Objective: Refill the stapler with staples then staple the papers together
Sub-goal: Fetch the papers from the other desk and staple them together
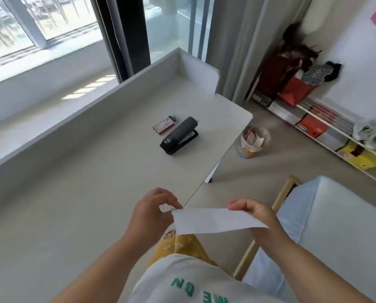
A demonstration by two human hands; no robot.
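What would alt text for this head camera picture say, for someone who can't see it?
A person's left hand and right hand hold white paper by its ends, in the air past the edge of a white desk. Farther back on the desk lie a closed black stapler and, beside it, a small staple box.

One black stapler (179, 135) and one staple box (164, 125) sit on one white table (77, 182). Two hands, left hand (153, 212) and right hand (253, 212), share one paper sheet (215, 219).
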